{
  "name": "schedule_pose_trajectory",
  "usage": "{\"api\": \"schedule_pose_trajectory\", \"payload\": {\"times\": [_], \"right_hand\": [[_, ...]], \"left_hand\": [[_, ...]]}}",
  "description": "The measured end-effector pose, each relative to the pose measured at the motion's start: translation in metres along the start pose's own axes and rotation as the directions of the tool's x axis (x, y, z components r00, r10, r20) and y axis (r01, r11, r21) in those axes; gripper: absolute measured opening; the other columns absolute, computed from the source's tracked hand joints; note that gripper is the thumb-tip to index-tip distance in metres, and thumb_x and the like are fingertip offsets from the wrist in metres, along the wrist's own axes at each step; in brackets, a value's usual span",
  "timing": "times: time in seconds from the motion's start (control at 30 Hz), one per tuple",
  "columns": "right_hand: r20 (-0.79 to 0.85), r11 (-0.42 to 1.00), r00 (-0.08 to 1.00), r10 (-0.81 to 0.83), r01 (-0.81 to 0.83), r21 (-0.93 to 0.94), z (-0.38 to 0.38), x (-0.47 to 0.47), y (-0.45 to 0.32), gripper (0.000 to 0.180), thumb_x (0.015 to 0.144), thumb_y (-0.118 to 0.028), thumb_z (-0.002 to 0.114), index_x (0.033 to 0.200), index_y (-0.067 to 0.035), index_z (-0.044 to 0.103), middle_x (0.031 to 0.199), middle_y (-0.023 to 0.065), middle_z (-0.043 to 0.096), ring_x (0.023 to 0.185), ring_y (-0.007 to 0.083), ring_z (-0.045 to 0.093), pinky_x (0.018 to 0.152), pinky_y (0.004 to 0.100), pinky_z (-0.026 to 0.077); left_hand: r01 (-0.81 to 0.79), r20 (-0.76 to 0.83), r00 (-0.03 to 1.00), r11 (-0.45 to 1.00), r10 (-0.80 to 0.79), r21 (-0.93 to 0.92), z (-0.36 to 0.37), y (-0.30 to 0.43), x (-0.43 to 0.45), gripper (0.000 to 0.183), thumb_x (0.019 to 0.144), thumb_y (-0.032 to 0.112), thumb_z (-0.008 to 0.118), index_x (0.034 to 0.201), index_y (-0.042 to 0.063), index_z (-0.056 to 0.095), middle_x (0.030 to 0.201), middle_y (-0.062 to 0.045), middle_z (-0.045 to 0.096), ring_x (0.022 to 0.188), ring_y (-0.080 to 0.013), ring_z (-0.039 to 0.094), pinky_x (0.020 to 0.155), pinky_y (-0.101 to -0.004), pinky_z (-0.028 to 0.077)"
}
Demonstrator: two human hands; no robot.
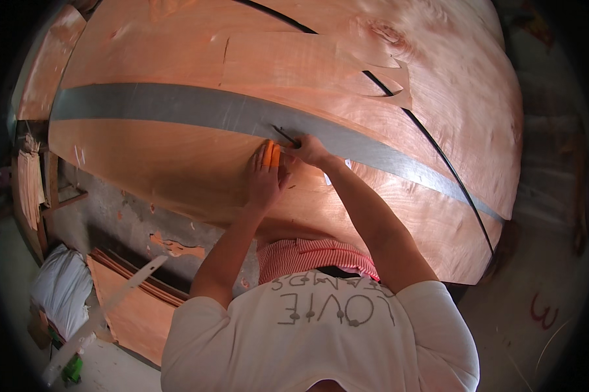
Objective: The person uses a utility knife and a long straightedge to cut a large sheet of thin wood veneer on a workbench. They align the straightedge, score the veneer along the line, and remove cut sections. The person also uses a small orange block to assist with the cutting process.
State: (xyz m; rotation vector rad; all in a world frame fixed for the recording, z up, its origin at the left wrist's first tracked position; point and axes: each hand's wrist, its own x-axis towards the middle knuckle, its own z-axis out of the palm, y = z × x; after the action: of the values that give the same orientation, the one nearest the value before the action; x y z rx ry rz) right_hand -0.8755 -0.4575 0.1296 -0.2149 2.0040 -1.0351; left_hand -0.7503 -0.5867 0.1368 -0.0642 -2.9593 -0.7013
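A large sheet of wood veneer [177, 161] lies before me, with a long flat metal straightedge [186, 105] across it. My right hand [307, 149] grips a slim dark tool, perhaps a knife [285, 135], whose thin end reaches over the straightedge. Close beside it on the left, my left hand [270, 169] rests on the veneer at the straightedge's near edge, with orange tape or coverings [271, 153] on some fingers. Whether its fingertips press the metal is hard to tell. A black strip [441, 152] runs diagonally across the sheets at the right.
A torn veneer piece [395, 85] lies beyond the straightedge. Stacked veneer sheets [137, 313], a white sack [64, 289] and a pale strip [108, 308] are at the lower left. Veneer scraps [177, 245] lie on the floor. A bundle of veneer strips [30, 181] stands at the left.
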Motion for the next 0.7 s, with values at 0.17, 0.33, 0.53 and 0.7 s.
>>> {"api": "schedule_pose_trajectory", "payload": {"times": [0.17,0.33,0.53,0.7], "right_hand": [[-0.114,0.902,0.981,-0.159,0.097,-0.422,-0.004,-0.008,0.000,0.021,0.075,-0.027,0.060,0.084,-0.008,0.061,0.076,0.0097,0.063,0.070,0.0244,0.059,0.061,0.0345,0.046],[-0.044,0.664,0.983,-0.176,0.085,-0.743,-0.014,-0.010,-0.032,0.016,0.079,-0.020,0.051,0.090,-0.013,0.060,0.084,0.0117,0.061,0.080,0.0311,0.059,0.067,0.0396,0.047],[-0.152,0.771,0.976,-0.156,0.024,-0.637,-0.063,-0.017,-0.014,0.016,0.081,-0.023,0.052,0.087,-0.011,0.060,0.076,0.0092,0.063,0.075,0.0248,0.061,0.065,0.0363,0.047],[-0.093,0.984,0.995,-0.046,0.061,0.166,-0.046,-0.058,0.038,0.025,0.081,-0.024,0.055,0.093,-0.002,0.060,0.064,0.0043,0.061,0.063,0.0091,0.056,0.059,0.0254,0.044]], "left_hand": [[0.026,0.086,0.996,0.991,-0.037,0.130,0.004,0.009,0.004,0.070,0.076,0.040,0.058,0.127,-0.001,0.034,0.133,-0.019,0.031,0.126,-0.0306,0.024,0.104,-0.0454,0.016],[0.011,0.115,0.993,0.980,-0.035,0.200,0.002,0.010,0.006,0.069,0.075,0.041,0.058,0.126,0.001,0.036,0.133,-0.018,0.032,0.126,-0.0301,0.025,0.104,-0.0450,0.016],[0.009,0.100,0.994,0.971,-0.033,0.238,0.004,0.012,0.006,0.067,0.075,0.038,0.059,0.126,0.000,0.036,0.132,-0.019,0.033,0.125,-0.0299,0.028,0.103,-0.0461,0.018],[0.091,0.024,0.996,0.972,-0.088,-0.217,0.016,-0.012,-0.001,0.058,0.078,0.030,0.057,0.122,-0.003,0.040,0.128,-0.021,0.037,0.119,-0.0337,0.035,0.097,-0.0450,0.028]]}}
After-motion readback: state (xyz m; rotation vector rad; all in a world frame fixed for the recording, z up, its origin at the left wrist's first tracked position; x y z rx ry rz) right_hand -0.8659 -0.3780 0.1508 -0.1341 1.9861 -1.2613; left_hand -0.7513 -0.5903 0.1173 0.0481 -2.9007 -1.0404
